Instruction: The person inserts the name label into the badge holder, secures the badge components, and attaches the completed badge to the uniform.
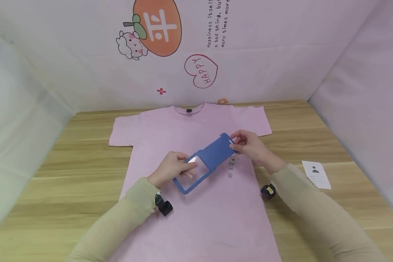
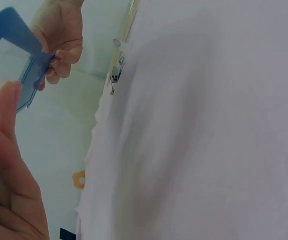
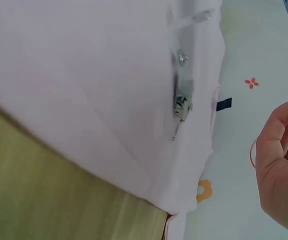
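Note:
A blue badge holder [image 1: 217, 153] is held slantwise above a pink T-shirt [image 1: 196, 225], its solid blue panel slid partly out of the frame with the clear window. My left hand [image 1: 175, 168] grips the frame [image 1: 196, 185] between thumb and fingers at the window. With thumb and fingertips, my right hand [image 1: 250, 147] pinches the far end of the panel, near its slot. A metal badge clip with a clear strap [image 1: 231, 165] lies on the shirt below the panel; the right wrist view also shows this clip [image 3: 182, 105].
The T-shirt is spread flat on a wooden table [image 1: 82, 182]. On the table to the right lies a white card [image 1: 317, 175] with a dark portrait symbol, partly by the right sleeve. A printed white cloth [image 1: 255, 62] stands behind, with pale cloth at both sides.

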